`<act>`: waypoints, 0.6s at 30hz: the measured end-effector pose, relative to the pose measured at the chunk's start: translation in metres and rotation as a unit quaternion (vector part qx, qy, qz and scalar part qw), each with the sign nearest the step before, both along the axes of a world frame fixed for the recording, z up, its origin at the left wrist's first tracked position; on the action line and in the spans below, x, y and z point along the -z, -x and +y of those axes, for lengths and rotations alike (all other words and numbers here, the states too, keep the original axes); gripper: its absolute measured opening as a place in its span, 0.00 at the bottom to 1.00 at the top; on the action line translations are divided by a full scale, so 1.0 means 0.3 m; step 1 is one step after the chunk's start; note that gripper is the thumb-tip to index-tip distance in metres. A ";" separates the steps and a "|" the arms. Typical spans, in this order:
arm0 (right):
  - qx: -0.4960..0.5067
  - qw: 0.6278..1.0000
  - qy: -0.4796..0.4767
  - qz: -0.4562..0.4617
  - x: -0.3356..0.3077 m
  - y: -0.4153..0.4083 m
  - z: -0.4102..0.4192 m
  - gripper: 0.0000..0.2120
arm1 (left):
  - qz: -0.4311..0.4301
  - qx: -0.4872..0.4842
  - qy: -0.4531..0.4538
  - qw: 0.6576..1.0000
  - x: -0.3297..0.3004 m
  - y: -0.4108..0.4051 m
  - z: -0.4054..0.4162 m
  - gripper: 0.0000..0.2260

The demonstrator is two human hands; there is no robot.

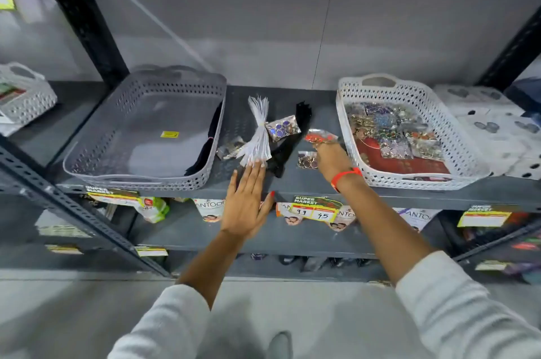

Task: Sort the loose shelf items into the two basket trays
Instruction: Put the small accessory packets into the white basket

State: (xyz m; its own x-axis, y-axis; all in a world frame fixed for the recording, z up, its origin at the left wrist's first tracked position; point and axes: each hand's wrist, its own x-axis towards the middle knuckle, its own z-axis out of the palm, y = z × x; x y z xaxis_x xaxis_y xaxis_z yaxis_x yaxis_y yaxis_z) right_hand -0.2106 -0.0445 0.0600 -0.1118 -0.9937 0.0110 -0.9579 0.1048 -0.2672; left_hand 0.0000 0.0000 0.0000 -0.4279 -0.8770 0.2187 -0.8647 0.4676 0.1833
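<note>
- Loose shelf items lie on the shelf (292, 180) between the two trays: a white tie bundle (257, 131), a black tie bundle (292, 139) crossing at its 3 o'clock side, and several small clear packets of trinkets.
- Right hand (329, 156) is pinched shut on a red packet (319, 136), held just beside the white tray (366, 150) at that tray's 9 o'clock wall; whether the packet is clear of the shelf I cannot tell; an orange band (345, 175) sits on the wrist.
- Left hand (246, 200) is flat and open, gripping nothing; its fingertips (254, 164) touch the 6 o'clock end of the white tie bundle.
- Step in hand, as I judge it: the red packet is bound for the white tray, which already holds a heap of similar glittering packets; the next move calls for carrying it toward 3 o'clock over the perforated wall and letting go.
- Grey tray (87, 159), at 9 o'clock of the loose pile, holds only some dark strips along its 3 o'clock wall and a yellow sticker (169, 134); the tie bundles likely belong there.
- Still loose: a purple-disc packet (283, 127), a dark packet (231, 147) at 9 o'clock of the white bundle, and a small packet (307, 159) just beside the right hand; the packets look light, crinkly and slippery; the ties are bound at the middle and should lift as one.
</note>
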 end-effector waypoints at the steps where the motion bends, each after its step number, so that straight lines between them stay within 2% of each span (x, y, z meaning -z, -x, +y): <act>1: 0.004 1.000 -0.011 0.001 0.004 0.004 -0.012 0.16 | 0.008 -0.005 0.008 1.000 0.004 0.000 0.000 0.28; 5: 0.013 1.000 -0.021 -0.012 -0.055 0.007 -0.009 0.13 | 0.015 -0.027 0.016 0.999 0.008 0.007 0.002 0.28; 10: 0.029 0.998 -0.044 -0.036 -0.125 0.021 0.001 0.15 | 0.017 -0.025 0.015 0.999 0.013 0.007 -0.003 0.27; 15: 0.011 0.993 -0.113 0.023 -0.109 0.003 0.031 0.13 | 0.038 -0.024 0.015 0.999 0.011 0.008 -0.001 0.26; 18: 0.034 0.995 -0.089 -0.005 -0.136 0.003 -0.008 0.09 | 0.027 -0.017 0.015 0.999 0.014 0.004 -0.004 0.27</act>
